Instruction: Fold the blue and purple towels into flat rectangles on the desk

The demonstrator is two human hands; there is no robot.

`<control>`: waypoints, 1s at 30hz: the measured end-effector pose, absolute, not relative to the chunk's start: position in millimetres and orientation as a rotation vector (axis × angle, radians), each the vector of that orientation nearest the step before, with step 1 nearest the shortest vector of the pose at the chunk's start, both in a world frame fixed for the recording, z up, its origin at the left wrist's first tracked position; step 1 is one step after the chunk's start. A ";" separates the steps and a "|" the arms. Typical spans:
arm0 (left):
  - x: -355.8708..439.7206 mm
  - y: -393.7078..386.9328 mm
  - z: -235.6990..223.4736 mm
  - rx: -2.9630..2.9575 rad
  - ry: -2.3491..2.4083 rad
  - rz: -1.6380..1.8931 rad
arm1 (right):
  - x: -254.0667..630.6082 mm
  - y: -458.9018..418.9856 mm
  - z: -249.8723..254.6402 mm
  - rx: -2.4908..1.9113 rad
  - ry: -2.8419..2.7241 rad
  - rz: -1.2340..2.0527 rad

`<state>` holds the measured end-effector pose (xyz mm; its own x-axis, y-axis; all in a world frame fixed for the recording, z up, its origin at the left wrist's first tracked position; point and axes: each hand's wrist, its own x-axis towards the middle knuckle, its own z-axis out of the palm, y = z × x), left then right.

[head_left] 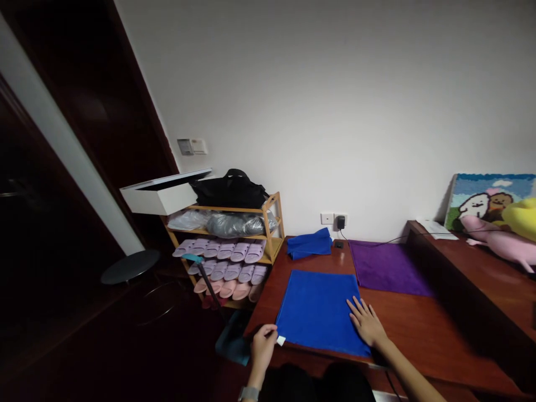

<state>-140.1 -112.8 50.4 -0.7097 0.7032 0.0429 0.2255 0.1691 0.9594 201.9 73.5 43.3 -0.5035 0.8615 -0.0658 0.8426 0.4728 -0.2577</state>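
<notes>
A blue cloth [320, 310] lies spread flat on the reddish-brown wooden table [406, 321], with a small white tag [281, 340] at its near left corner. My left hand [263, 340] pinches that corner beside the tag. Fingers spread, my right hand [366, 322] rests flat over the cloth's right edge. Behind it a second blue cloth [310, 244] lies folded and rumpled near the wall. To the right of the spread cloth, a purple cloth [389, 267] lies flat.
On the left stands a wooden shoe rack [274, 240] with several slippers [238, 251], a black bag [232, 190] and a white box [161, 195]. A round stool [130, 266] is further left. Plush toys [506, 245] sit on the raised surface at right. A black plug [341, 222] has a cable.
</notes>
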 end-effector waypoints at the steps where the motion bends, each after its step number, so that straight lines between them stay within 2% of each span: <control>1: -138.7 -113.9 50.9 0.879 2.049 1.551 | 201.8 74.2 42.7 -1.512 -2.621 0.419; 7: -143.4 -133.0 42.8 0.923 2.115 1.488 | 211.8 55.8 20.5 -1.435 -2.523 0.504; 12: -144.6 -123.0 53.6 1.258 2.386 1.397 | 203.0 70.6 25.2 -1.473 -2.434 0.457; 17: -113.1 -59.2 74.5 1.767 2.389 0.996 | 163.5 125.7 47.2 -1.549 -2.407 0.335; 22: -105.2 -23.5 56.1 1.997 2.348 0.528 | 141.9 155.9 37.8 -1.721 -2.462 0.252; 26: -116.3 -27.4 38.6 2.013 2.366 0.416 | 145.6 156.6 18.9 -1.778 -2.423 0.212; 30: -114.1 -20.5 43.0 2.038 2.438 0.392 | 147.6 154.9 16.6 -1.795 -2.399 0.202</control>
